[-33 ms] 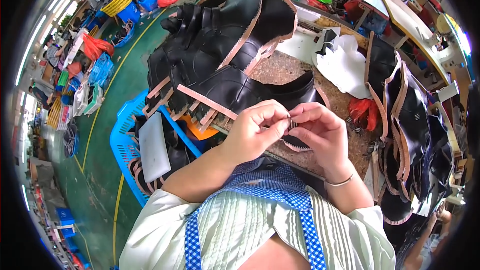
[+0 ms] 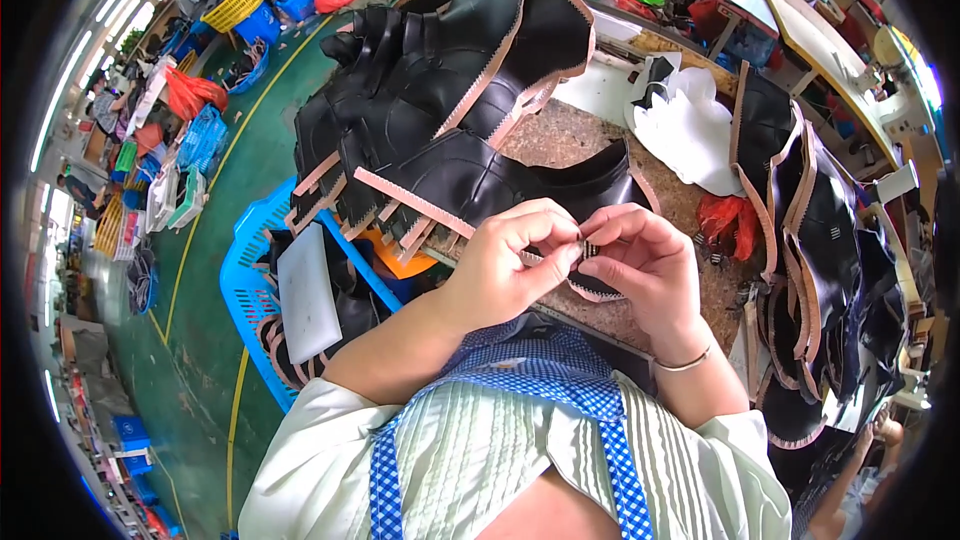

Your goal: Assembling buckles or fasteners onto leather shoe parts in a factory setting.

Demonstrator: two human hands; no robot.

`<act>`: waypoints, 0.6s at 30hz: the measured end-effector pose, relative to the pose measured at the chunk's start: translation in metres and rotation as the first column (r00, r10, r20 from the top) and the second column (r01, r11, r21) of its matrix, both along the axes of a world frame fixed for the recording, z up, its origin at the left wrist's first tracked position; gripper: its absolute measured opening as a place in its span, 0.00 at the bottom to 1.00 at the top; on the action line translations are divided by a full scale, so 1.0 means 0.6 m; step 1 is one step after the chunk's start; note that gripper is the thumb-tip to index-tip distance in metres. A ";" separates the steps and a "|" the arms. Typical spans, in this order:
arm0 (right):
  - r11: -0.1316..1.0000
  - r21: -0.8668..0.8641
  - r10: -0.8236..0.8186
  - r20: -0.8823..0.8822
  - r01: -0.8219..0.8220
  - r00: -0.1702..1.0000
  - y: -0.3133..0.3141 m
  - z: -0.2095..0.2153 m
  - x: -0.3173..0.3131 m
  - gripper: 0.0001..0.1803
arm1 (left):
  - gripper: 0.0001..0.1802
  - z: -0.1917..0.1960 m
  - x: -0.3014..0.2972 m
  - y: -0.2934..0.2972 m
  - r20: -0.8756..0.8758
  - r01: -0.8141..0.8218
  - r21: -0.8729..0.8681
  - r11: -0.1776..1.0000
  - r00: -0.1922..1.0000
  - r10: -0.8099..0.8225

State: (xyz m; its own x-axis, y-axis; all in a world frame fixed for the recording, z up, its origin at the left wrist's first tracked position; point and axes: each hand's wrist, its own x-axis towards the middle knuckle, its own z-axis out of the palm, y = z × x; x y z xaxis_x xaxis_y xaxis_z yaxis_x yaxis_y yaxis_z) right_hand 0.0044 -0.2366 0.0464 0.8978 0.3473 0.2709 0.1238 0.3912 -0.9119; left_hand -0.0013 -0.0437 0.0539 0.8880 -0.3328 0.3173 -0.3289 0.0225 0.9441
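Hands meet over workbench (image 2: 560, 140): left hand (image 2: 505, 260) and right hand (image 2: 645, 265) pinch small dark clip (image 2: 588, 250) at pink serrated edge of black leather piece (image 2: 520, 180). Fitting appears under way; black stack (image 2: 440, 70) behind looks unprocessed.

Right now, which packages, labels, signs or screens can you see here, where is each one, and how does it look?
No labels, signs or screens can be made out.
Blue plastic crate: left of the left hand, on the green floor; rectangular, open lattice walls.
Yellow basket: far upper left; round, woven.
Red plastic bag: on the worktable, right of the right hand; crumpled.
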 end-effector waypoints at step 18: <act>0.895 0.362 0.421 -0.489 -0.261 0.764 -0.011 0.012 -0.006 0.15 | 0.16 -0.001 -0.015 0.024 0.330 -0.014 0.078 0.997 0.944 -0.012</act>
State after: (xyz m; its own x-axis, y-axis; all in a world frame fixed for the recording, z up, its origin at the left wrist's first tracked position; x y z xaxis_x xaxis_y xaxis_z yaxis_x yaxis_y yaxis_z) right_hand 0.0007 -0.2434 0.0535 0.7552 0.6482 -0.0978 -0.5451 0.5382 -0.6428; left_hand -0.0103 -0.0290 0.0535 0.7382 -0.3676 0.5656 -0.6224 -0.0477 0.7812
